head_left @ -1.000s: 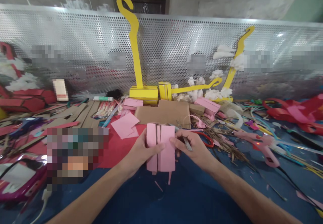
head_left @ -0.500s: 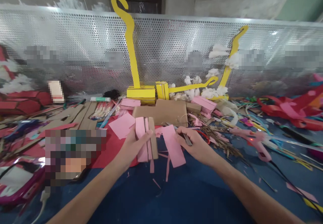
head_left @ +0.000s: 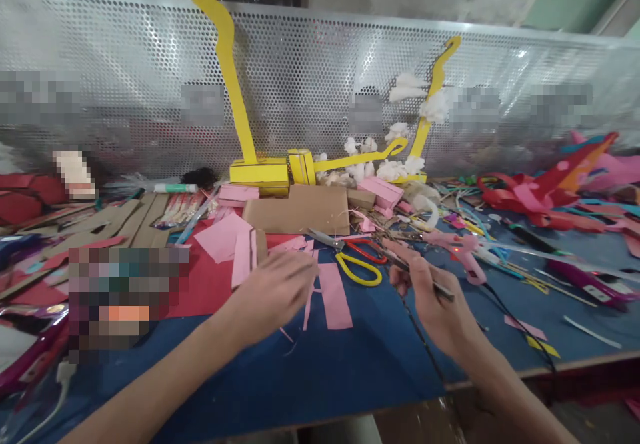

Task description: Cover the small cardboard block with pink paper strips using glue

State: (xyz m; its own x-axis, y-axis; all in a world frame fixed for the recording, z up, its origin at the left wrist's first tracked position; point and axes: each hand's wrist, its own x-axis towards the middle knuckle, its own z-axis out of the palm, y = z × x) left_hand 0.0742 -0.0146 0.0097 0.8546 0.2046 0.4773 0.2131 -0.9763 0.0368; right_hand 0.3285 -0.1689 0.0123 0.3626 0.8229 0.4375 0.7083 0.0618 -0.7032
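My left hand (head_left: 277, 287), blurred and with fingers curled, hovers over the pink scraps. A thin dark line shows near its fingertips; what it holds, if anything, I cannot make out. Just behind it stands a pink-covered cardboard piece (head_left: 243, 257), partly hidden by the hand. A pink paper rectangle (head_left: 337, 297) lies flat between my hands. Scissors (head_left: 359, 269) with yellow and red handles rest behind that paper. My right hand (head_left: 437, 297) is closed around a slim dark pen-like tool (head_left: 444, 293), held at a slant.
A glue gun (head_left: 463, 255) with a lit red light lies at right, its cord (head_left: 520, 327) trailing forward. Brown cardboard (head_left: 297, 209), red paper (head_left: 195, 291) and yellow paper hooks (head_left: 233, 64) stand or lie farther back. A perforated metal panel (head_left: 320, 84) bounds the table.
My left hand has let go of the pink-covered cardboard piece. The right hand has moved right, away from the pink rectangle, uncovering the scissors. The view has shifted to the right.
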